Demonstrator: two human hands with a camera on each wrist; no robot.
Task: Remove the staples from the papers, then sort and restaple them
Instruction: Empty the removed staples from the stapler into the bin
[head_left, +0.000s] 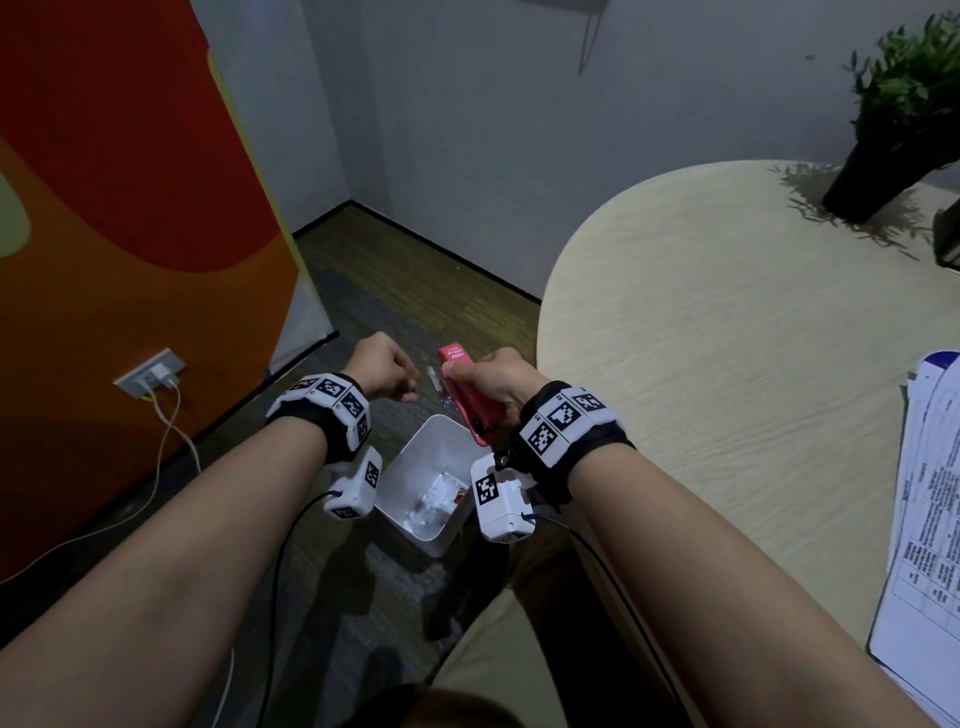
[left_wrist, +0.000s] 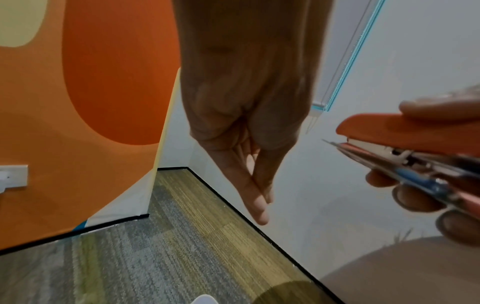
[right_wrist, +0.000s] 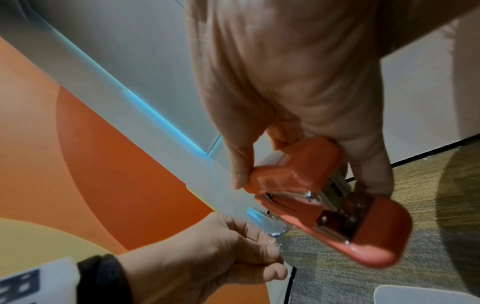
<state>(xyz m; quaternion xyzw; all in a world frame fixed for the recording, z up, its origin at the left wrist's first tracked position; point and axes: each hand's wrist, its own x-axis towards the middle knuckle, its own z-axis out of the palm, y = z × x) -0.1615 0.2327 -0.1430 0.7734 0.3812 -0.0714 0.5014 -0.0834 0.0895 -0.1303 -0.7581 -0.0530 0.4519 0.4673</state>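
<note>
Right hand (head_left: 496, 379): grips the red stapler (head_left: 470, 397), fingers wrapped round it.
Left hand (head_left: 382, 366): fingertips pinched together; contents unclear.
Below: white bin (head_left: 415, 467).

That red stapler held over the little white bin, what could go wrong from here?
The right hand grips the red stapler above the white bin, off the table; a slip would likely drop it in or onto the carpet. The left hand pinches close to the stapler's front, so fingers could get nipped. A removed staple might miss the bin.
</note>
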